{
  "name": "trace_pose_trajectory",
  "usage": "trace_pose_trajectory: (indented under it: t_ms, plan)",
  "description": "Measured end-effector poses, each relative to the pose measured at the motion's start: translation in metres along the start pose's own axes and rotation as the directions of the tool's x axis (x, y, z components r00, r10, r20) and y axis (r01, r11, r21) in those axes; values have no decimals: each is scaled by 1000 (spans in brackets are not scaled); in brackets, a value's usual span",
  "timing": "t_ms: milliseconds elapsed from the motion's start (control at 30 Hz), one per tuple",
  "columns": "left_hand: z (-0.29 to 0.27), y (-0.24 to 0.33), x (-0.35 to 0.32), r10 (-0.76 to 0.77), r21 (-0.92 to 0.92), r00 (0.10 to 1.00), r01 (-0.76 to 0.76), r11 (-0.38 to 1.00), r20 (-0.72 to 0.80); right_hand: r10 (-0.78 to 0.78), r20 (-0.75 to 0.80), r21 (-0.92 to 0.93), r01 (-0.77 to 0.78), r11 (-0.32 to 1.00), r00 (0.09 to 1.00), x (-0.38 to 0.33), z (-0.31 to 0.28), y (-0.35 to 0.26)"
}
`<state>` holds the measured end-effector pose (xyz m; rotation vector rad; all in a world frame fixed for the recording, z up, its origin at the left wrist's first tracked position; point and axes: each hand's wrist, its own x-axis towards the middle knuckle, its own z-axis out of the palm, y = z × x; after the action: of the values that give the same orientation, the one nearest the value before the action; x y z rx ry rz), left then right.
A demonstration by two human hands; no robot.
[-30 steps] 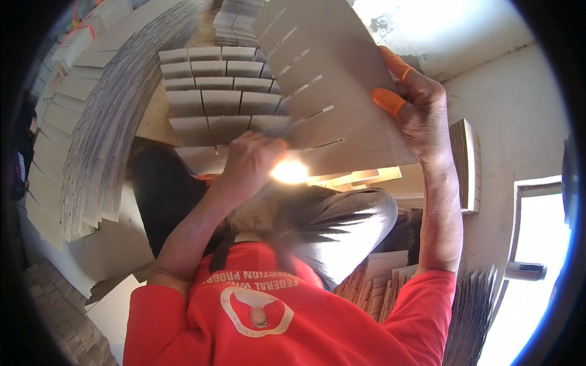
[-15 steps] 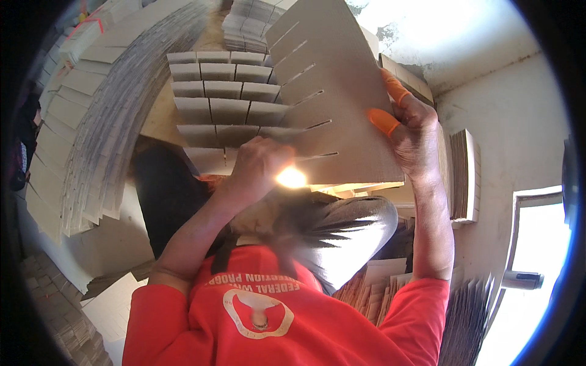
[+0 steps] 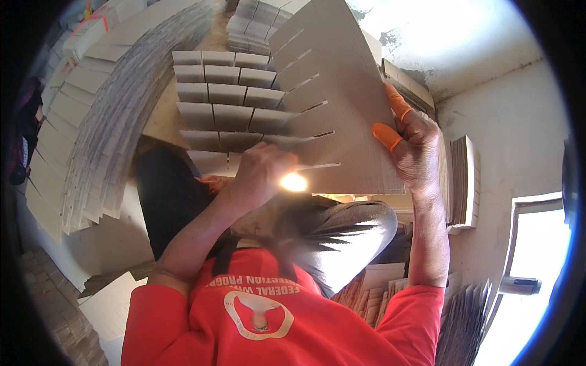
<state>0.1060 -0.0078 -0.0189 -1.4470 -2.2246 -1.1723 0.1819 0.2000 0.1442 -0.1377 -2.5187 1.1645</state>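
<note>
A broad cardboard divider sheet (image 3: 351, 116) with a row of slots along its left side stands tilted in front of me. My right hand (image 3: 415, 143) grips its right edge, with orange covers on two fingers. Left of the sheet, several slotted cardboard strips (image 3: 229, 116) stand in parallel rows, their right ends meeting the sheet's slotted side. Beside the nearest strip and the sheet's lower left corner is my left hand (image 3: 264, 171), its fingers curled closed. Its fingertips are hidden, and a bright glare sits next to them, so what it pinches is unclear.
A long curved stack of cardboard pieces (image 3: 131, 91) runs along the left. More slotted cardboard (image 3: 256, 24) lies at the back. Bundled cardboard (image 3: 467, 183) stands by the right wall, and further pieces (image 3: 470, 323) stand low at the right. My bent leg (image 3: 360, 232) is beneath the sheet.
The sheet's near edge sits slightly lower, and both hands appear a little lower with it. The whole view has also shifted slightly. Both hands keep much the same pose.
</note>
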Motion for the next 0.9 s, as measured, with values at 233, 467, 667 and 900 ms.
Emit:
trace_pose_trajectory:
  t_ms: [233, 467, 667, 900]
  plan:
    - [-1, 5, 0, 35, -93, 997, -41, 995, -64, 65, 156, 51, -73, 996, 986, 15, 3, 16]
    - [2, -2, 3, -14, -26, 1000, 14, 1000, -1, 43, 262, -41, -34, 999, 964, 29, 47, 31]
    - [3, -4, 6, -15, 2, 999, 15, 1000, -29, -63, 334, -317, 175, 932, 941, 31, 46, 11]
    - [7, -1, 10, -26, 6, 999, 26, 1000, -36, -185, 403, -443, 368, 817, 896, 32, 54, 17]
